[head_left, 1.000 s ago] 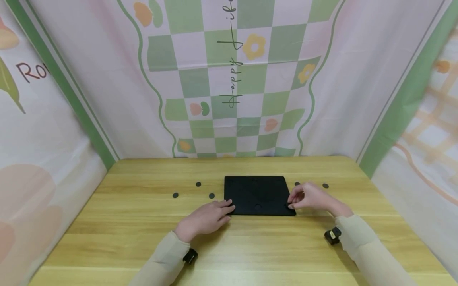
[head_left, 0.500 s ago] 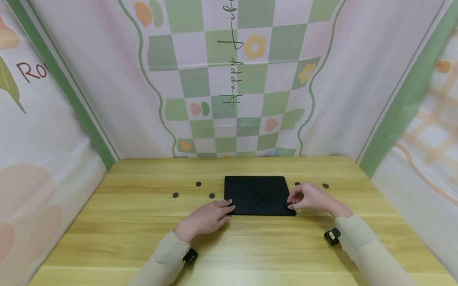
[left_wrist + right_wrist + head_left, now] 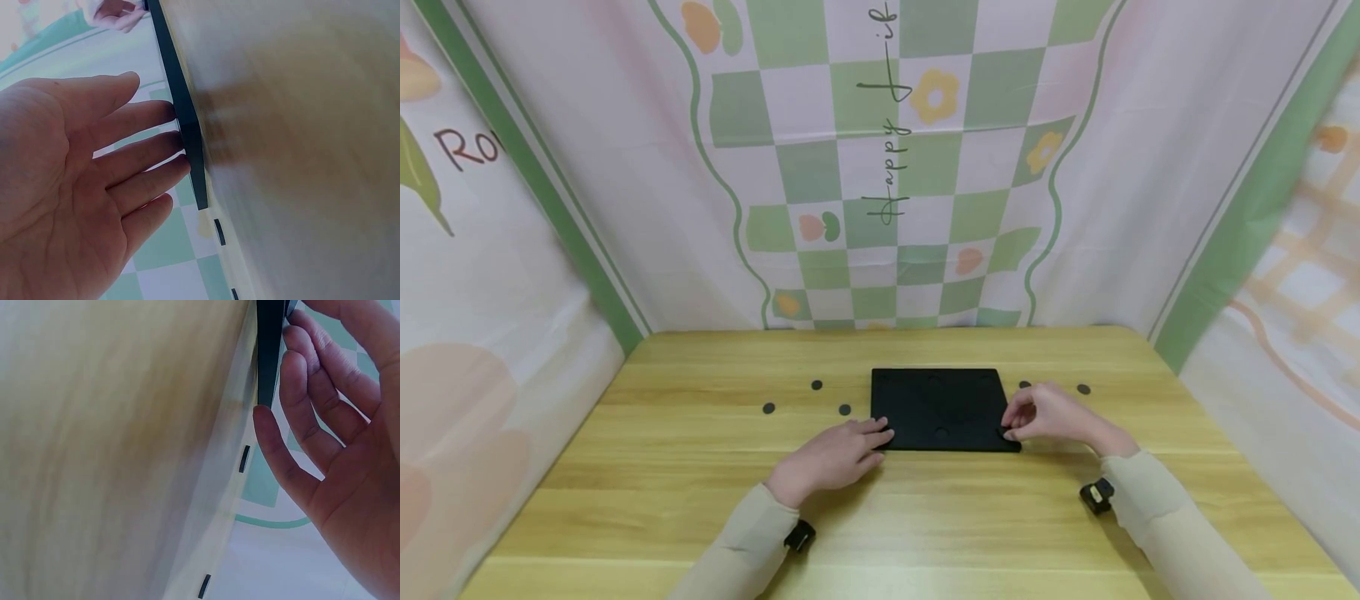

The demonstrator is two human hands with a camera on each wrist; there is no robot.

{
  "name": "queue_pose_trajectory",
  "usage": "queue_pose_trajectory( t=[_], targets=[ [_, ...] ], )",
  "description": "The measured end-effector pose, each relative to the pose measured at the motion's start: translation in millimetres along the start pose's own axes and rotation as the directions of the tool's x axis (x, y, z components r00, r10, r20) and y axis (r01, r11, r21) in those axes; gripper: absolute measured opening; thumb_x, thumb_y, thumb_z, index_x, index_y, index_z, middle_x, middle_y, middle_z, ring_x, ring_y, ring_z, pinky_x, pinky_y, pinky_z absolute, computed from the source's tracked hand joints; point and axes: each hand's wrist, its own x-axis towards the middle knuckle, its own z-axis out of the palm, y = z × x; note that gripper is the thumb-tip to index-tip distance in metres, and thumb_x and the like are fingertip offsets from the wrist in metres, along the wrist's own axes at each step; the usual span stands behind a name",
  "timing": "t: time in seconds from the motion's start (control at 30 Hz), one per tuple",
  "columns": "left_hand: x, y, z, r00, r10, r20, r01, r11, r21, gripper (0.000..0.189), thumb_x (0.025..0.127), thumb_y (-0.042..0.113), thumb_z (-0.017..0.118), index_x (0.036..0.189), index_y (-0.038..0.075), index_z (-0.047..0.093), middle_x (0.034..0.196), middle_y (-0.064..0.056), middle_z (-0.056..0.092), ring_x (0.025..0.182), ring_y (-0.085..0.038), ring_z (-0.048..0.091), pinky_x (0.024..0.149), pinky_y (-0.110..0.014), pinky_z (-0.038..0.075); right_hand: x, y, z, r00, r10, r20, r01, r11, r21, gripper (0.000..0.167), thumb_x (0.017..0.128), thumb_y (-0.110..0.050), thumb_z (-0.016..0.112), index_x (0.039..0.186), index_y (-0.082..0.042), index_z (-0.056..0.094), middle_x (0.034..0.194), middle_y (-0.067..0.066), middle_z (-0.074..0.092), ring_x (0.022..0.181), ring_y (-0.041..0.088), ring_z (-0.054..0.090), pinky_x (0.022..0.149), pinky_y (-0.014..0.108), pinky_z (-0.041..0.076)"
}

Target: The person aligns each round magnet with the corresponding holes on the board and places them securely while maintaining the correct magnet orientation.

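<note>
A flat black rectangular board lies on the table, with faint round recesses on its top. My left hand rests its straight fingertips on the board's front left corner; the left wrist view has those fingers laid against its edge. At the front right corner my right hand pinches a small dark disc between thumb and index finger, close over the board. Most of this disc is hidden by the fingertips. In the right wrist view the little finger touches the board's edge.
Three dark round discs, including one near disc, lie on the wooden table left of the board. To the right lie two more, a far disc and one partly behind the right hand. Patterned curtains enclose the table.
</note>
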Motion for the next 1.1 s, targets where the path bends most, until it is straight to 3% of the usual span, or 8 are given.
queue_pose_trajectory(
  t=[0.3,1.1],
  targets=[
    [0.3,0.1,-0.2,1.000,-0.005,0.003,0.005,1.000,0.000,0.045,0.102,0.030,0.043,0.144,0.015,0.043,0.153,-0.005,0.034,0.140,-0.022,0.034,0.116,-0.040,0.029,0.5,-3.7,-1.1,1.000,0.002,0.000,-0.002,1.000,-0.030,0.009,0.076,-0.013,0.078,0.082,-0.013,0.071,0.077,-0.006,0.067,0.067,0.001,0.061,0.061,0.020,0.054],
    [-1.1,1.1,-1.2,1.000,0.000,-0.002,0.000,1.000,-0.003,0.045,0.102,0.029,0.043,0.144,0.014,0.043,0.152,-0.006,0.035,0.140,-0.024,0.034,0.115,-0.041,0.029,-0.5,-0.5,-0.5,1.000,0.013,0.007,-0.013,1.000,0.003,0.016,0.077,-0.025,0.079,0.085,-0.014,0.072,0.077,-0.006,0.067,0.068,0.003,0.062,0.063,0.020,0.055]
  ],
)
